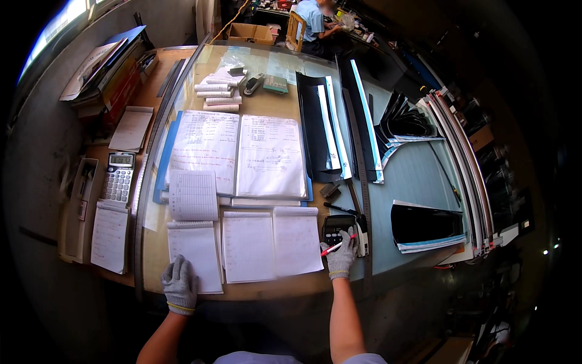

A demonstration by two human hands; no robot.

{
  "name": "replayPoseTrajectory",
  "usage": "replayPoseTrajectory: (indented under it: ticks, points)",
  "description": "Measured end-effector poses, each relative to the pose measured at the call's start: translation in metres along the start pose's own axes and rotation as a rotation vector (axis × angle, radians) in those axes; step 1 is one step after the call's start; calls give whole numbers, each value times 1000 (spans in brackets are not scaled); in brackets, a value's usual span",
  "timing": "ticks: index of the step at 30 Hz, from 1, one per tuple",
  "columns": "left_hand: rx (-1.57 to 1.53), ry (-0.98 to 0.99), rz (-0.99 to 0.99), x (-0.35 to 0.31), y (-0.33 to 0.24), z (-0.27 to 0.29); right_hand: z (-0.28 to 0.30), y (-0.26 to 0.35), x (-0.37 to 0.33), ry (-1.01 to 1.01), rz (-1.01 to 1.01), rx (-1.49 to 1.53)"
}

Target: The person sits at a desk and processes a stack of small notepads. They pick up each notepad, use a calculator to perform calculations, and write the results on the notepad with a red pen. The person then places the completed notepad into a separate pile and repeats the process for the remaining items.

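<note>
My left hand (180,284), in a grey knit glove, lies on the lower left edge of a white notepad (205,261), its fingers stretched out. My right hand (343,255), gloved alike, holds a red-and-white pen (331,249) and rests over the lower part of a black calculator (335,225); the fingertips are partly hidden. Between the hands lie two more handwritten pads, a middle one (247,246) and a right one (297,242). Beyond them an open blue folder (270,155) shows printed pages in clear sleeves. A flipped-up lined page (193,195) overlaps its lower left.
Black curved sheets with pale edges (318,127) lie on the right, beside a long dark metal ruler (362,170). A grey calculator (118,177) and more pads sit at the left. Stacked pads (219,94) are at the back. Another person (312,24) sits at a far bench.
</note>
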State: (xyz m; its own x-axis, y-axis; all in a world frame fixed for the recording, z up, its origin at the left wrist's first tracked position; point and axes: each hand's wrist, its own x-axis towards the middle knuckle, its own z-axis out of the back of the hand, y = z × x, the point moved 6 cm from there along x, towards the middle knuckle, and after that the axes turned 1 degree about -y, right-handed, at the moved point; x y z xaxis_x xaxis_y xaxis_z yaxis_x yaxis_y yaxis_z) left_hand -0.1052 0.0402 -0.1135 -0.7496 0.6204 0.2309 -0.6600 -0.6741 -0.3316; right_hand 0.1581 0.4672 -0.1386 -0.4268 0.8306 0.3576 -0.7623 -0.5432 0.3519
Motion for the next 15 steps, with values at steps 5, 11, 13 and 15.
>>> replayPoseTrajectory:
  ticks: [5,11,13,15]
  points:
    - [0,2,-8,0,0,0,1,2,2,34,-15,-21]
    - [-6,0,0,1,-2,1,0,1,2,80,-46,-64]
    - [-5,-1,-6,1,-2,1,0,0,3,79,-42,-64]
    - [-6,-6,-11,0,0,0,-1,0,2,76,-38,-70]
